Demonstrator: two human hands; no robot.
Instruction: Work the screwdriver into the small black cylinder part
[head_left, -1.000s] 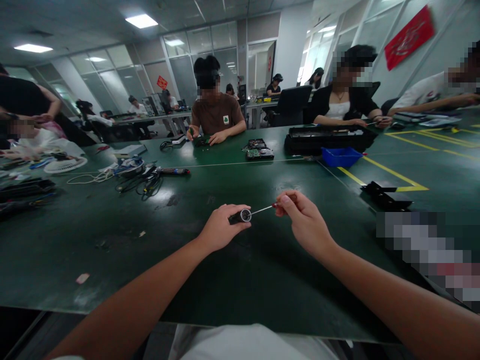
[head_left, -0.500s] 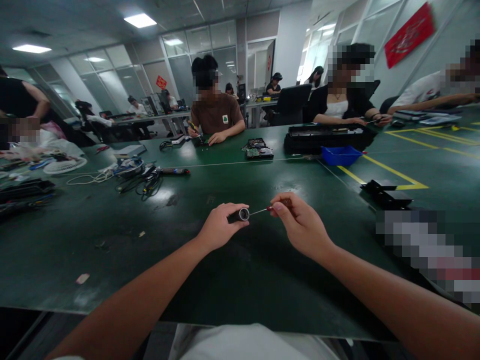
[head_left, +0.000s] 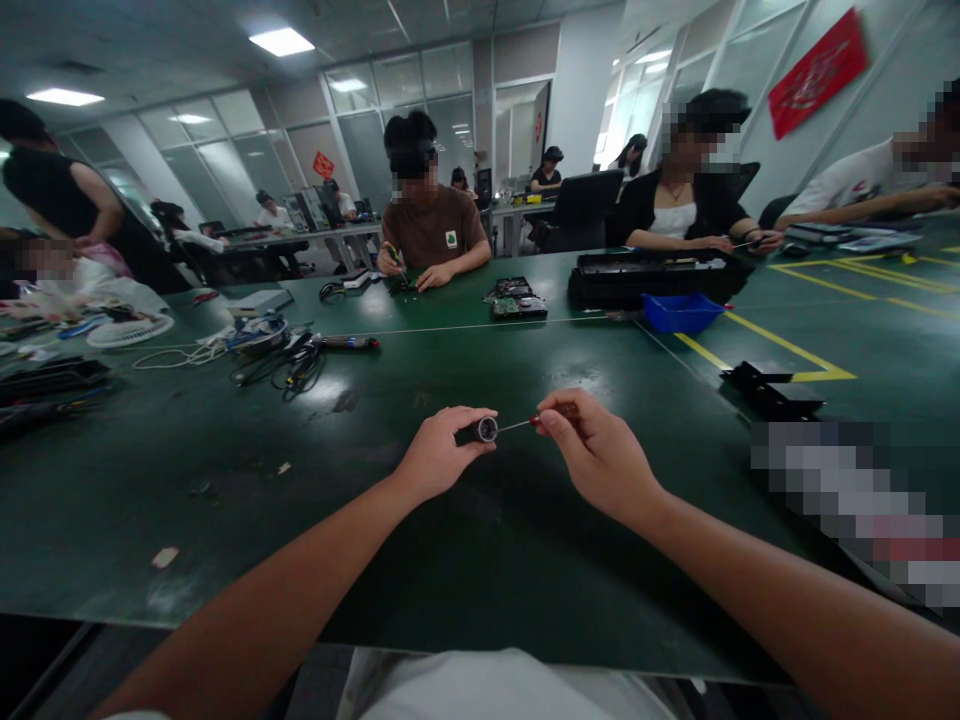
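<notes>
- The left hand (head_left: pixel 441 455) is closed around a black cylinder (head_left: pixel 487 430), its ring-shaped end turned toward the right hand and the wearer.
- The right hand (head_left: pixel 600 448) grips a screwdriver (head_left: pixel 534 420) by its handle; the shaft points left to the cylinder's end, and whether the tip sits inside is too small to tell.
- Under both hands spreads a dark green table (head_left: pixel 420 580), glossy, scuffed and reflecting light.
- Left of the left hand lie two pale scraps (head_left: pixel 166 557), one nearer the wearer.
- Beyond the left hand, to its left, are tangled cables (head_left: pixel 300 365) beside a rod (head_left: pixel 347 342).
- Beyond the right hand, to its right, a blue tray (head_left: pixel 682 313) stands before a long black case (head_left: pixel 652 280); yellow lines (head_left: pixel 795 348) mark the table farther right.
- Straight beyond the hands, a co-worker in brown (head_left: pixel 439 230) sits across the table.
- Farther off are glass partitions (head_left: pixel 442 80), a black chair (head_left: pixel 585 208) and ceiling lights (head_left: pixel 282 41).
</notes>
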